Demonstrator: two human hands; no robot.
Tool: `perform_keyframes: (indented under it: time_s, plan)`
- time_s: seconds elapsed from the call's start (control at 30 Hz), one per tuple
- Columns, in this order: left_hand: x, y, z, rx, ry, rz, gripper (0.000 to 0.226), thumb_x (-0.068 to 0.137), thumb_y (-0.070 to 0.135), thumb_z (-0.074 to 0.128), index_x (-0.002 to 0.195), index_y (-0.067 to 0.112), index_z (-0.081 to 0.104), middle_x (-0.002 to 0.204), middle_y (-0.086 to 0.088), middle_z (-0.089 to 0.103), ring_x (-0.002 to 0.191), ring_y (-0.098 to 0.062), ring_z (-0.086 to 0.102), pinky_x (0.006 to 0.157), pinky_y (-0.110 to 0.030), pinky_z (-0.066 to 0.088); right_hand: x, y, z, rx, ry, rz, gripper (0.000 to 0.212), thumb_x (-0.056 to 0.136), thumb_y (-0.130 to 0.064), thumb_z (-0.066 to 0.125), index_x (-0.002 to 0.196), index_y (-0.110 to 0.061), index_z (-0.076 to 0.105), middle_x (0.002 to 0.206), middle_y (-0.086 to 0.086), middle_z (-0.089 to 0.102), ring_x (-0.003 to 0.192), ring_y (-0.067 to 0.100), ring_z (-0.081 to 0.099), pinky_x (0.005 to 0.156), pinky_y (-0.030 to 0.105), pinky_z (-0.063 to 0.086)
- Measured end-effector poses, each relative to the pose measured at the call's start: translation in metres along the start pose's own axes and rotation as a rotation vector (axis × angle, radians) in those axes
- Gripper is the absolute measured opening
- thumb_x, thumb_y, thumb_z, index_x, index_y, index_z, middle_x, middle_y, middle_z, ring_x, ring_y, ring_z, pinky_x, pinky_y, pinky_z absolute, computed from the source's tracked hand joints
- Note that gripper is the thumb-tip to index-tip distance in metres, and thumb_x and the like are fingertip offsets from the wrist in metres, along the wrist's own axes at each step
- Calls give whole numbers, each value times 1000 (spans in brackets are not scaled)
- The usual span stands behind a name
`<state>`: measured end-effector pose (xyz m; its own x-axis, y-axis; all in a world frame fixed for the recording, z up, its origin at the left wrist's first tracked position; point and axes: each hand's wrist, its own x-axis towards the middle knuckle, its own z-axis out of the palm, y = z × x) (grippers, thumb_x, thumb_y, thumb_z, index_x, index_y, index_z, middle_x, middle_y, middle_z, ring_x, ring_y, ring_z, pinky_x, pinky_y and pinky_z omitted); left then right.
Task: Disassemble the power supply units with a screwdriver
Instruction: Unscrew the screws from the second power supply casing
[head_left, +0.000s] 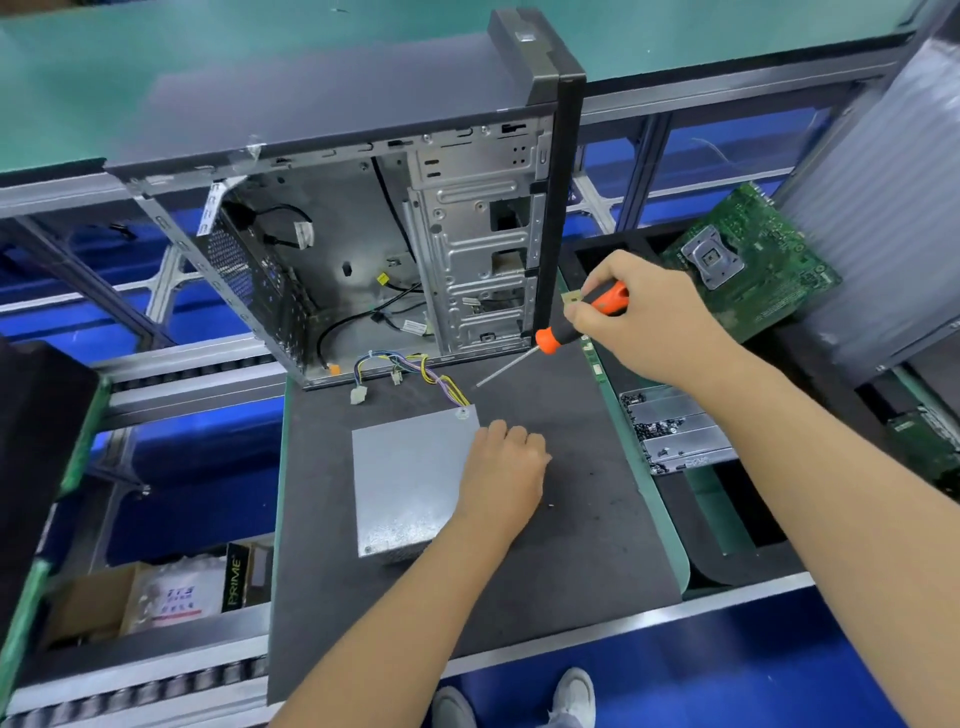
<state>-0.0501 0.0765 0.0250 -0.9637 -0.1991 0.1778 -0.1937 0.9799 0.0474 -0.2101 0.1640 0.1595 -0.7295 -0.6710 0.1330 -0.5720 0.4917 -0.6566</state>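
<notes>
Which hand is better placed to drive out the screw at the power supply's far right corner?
Right. The right hand already grips the screwdriver, its tip just above that screw. The left hand rests on the power supply, steadying it.

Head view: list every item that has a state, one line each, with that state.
Power supply unit: lying flat on the grey mat, cover on, cables loose.
Computer case: upright, side open, motherboard bay empty.
Screwdriver: raised off the mat, tip pointing down-left, touching nothing.
Right hand: grips the screwdriver handle.
Left hand: fingers curled, resting at the unit's right edge.
Motherboard: removed, lying tilted at right.
Screw tray: holding loose screws.
</notes>
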Motion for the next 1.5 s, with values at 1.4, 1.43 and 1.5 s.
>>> perform_keyframes:
  time_s: [1.4,1.43,1.5]
  plan:
    - [-84,-179,20,-846,247,-688,12,91,26,71,100,26,78,94,18,72,89,5,63,75,-1,44,13,-114,124,-232,-133,-126,31,87,-44,67,90,-18,51,82,3,57,81,27,54,64,32,36]
    - [-84,-179,19,-823,243,-668,12,91,26,71,101,25,78,94,17,72,88,6,63,75,-1,43,13,-118,125,-254,-127,-131,33,87,-46,66,91,-18,50,84,6,58,82,29,55,65,32,36]
    - [-84,-180,18,-789,244,-635,14,91,24,71,103,23,78,95,14,72,86,6,62,76,-3,44,15,-124,126,-311,-122,-151,36,87,-48,65,92,-17,47,85,8,58,83,32,55,66,33,36]
